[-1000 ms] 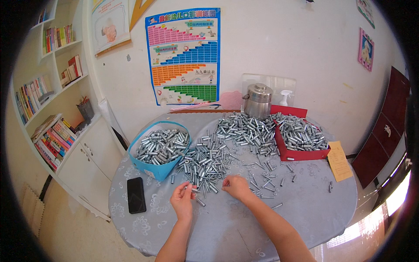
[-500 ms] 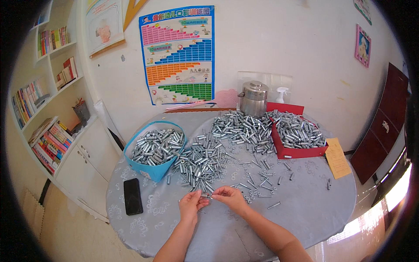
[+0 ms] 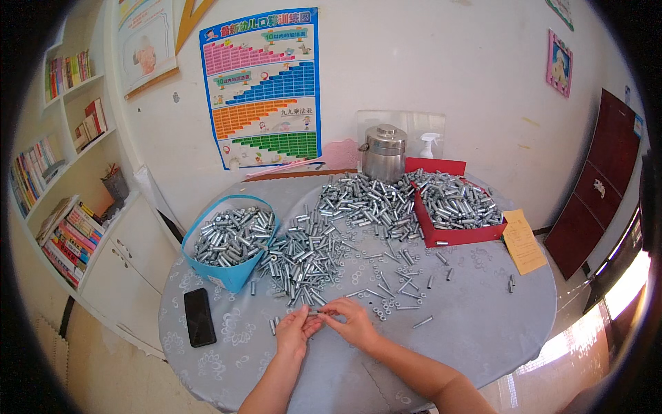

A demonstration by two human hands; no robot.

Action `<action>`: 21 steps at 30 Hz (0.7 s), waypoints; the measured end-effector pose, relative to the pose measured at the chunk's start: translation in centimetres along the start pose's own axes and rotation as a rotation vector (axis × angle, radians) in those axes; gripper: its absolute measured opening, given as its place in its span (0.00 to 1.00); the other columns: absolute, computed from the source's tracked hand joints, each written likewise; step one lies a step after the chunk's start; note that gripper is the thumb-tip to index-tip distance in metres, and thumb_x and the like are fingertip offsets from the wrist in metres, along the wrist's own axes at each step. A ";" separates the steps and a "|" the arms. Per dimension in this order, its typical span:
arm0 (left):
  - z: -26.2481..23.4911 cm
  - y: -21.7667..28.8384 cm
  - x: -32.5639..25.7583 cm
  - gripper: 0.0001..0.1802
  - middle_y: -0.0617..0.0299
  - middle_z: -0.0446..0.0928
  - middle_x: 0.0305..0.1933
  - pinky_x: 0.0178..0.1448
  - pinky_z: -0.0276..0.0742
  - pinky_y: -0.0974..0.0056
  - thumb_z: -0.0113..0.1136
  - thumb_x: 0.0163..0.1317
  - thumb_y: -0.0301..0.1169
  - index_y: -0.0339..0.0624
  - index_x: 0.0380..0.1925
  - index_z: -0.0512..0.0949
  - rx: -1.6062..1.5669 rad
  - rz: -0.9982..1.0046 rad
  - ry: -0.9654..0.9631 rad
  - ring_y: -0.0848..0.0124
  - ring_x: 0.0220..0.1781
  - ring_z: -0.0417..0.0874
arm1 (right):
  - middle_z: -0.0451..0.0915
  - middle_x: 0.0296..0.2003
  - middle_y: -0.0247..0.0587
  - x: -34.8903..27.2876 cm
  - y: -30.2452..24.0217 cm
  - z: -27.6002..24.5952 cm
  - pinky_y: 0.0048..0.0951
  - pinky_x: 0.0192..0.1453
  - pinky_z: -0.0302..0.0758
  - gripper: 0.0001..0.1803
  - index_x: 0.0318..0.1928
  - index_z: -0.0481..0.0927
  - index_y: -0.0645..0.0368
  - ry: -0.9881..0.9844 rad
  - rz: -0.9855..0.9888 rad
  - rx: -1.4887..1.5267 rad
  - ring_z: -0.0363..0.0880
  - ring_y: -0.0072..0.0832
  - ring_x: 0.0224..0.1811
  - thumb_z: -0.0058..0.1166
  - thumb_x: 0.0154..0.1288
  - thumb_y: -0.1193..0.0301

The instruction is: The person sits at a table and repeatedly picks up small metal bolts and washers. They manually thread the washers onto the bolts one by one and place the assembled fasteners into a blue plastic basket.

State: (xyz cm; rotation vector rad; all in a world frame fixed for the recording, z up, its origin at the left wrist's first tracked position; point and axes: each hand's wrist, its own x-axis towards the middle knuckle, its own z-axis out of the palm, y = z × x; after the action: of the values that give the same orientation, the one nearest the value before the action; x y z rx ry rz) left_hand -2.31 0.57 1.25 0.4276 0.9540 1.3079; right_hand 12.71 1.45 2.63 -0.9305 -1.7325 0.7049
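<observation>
— Pinching a small metal sleeve (image 3: 316, 312) between both sets of fingertips, I work at the near edge of the round table (image 3: 483, 331); my left hand (image 3: 295, 332) grips one end, my right hand (image 3: 353, 323) closes on the other.

— Where does the piece sit?

— Just above the grey cloth, between my hands, near the loose heap of metal sleeves (image 3: 310, 252) spilling toward me.

— What might go wrong?

— I judge the grip thin: a slip would drop the piece among the scattered ones, or send it rolling off the near rim. My left wrist is near the black phone (image 3: 199, 316), and an elbow swung left could nudge it. The blue tub (image 3: 231, 238) at far left and the red tray (image 3: 458, 210) at far right are both brimming, so a knock could spill them.
</observation>
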 end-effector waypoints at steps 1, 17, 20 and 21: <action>0.2 0.0 -0.1 0.11 0.53 0.77 0.28 0.33 0.79 0.69 0.54 0.58 0.33 0.35 0.31 0.71 0.011 0.001 0.006 0.68 0.28 0.80 | 0.77 0.32 0.40 0.0 -0.1 0.1 0.25 0.38 0.72 0.09 0.35 0.79 0.60 0.003 0.016 0.028 0.75 0.30 0.34 0.57 0.52 0.73; 0.6 0.7 -0.6 0.09 0.54 0.76 0.31 0.34 0.79 0.68 0.54 0.56 0.25 0.30 0.36 0.74 0.064 0.077 -0.039 0.70 0.29 0.78 | 0.78 0.32 0.38 1.3 1.6 -1.7 0.24 0.39 0.69 0.09 0.37 0.78 0.60 -0.020 0.233 0.153 0.74 0.25 0.33 0.53 0.57 0.69; 0.5 0.8 -0.5 0.09 0.55 0.76 0.30 0.34 0.79 0.68 0.54 0.56 0.25 0.30 0.36 0.74 0.030 0.086 -0.030 0.70 0.28 0.78 | 0.77 0.34 0.41 3.1 2.1 -3.4 0.29 0.43 0.70 0.10 0.37 0.77 0.60 -0.041 0.183 -0.106 0.74 0.33 0.38 0.52 0.57 0.68; 0.5 0.8 -0.5 0.09 0.55 0.76 0.30 0.34 0.79 0.68 0.54 0.56 0.25 0.31 0.36 0.74 0.024 0.086 -0.030 0.70 0.28 0.78 | 0.77 0.35 0.43 3.9 2.4 -4.0 0.31 0.44 0.69 0.10 0.38 0.77 0.60 -0.044 0.143 -0.229 0.74 0.36 0.40 0.52 0.56 0.68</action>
State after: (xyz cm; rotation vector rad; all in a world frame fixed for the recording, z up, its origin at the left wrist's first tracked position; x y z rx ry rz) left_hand -2.45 0.39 2.31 0.5105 0.9357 1.3648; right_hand 16.31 6.12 3.93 -1.2142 -1.8251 0.6309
